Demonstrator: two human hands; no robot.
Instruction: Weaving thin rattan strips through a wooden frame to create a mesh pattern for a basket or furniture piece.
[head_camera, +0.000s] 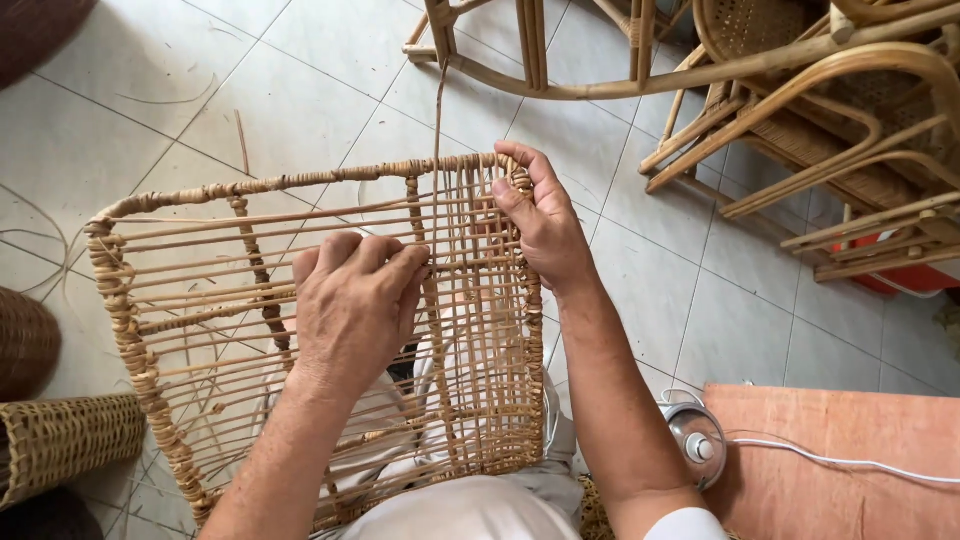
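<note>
A rectangular rattan frame (180, 195) rests on my lap, strung with thin horizontal cane rods and partly woven on its right side. My left hand (352, 305) is closed over the weave near the middle, pinching a thin cane strand (438, 120) that rises straight up past the top rail. My right hand (540, 222) grips the frame's upper right corner, thumb pressed against the wrapped binding. The weave under my left palm is hidden.
Bent rattan chair frames (800, 90) are stacked at the upper right on the tiled floor (300, 90). A woven cane roll (65, 440) lies at the lower left. A reddish board (830, 460) with a white cord and a small metal lidded pot (695, 440) sit at the lower right.
</note>
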